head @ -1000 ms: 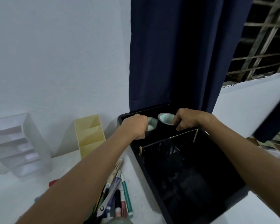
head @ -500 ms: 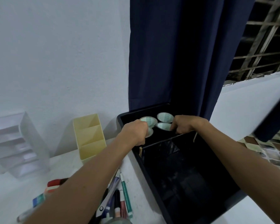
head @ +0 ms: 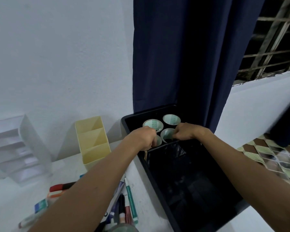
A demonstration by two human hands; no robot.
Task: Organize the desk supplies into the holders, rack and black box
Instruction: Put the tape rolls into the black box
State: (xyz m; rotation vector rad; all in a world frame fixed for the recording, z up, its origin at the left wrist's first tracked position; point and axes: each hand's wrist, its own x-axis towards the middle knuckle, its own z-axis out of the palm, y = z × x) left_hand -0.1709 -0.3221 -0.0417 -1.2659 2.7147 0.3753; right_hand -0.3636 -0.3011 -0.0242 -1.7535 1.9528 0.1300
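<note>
Both hands in far end of black box (head: 199,220), left hand (head: 143,138) grip clamped on near-left tape roll (head: 158,141), right hand (head: 185,132) grip pinching near-right tape roll (head: 166,134), two rolls beyond untouched

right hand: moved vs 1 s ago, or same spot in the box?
Yes. The right hand has dropped lower into the black box's far compartment, closer to the divider, gripping a tape roll beside the others.

No legible text — print inside the tape rolls (head: 153,124) and on the markers (head: 131,200) too blurred to read.
</note>
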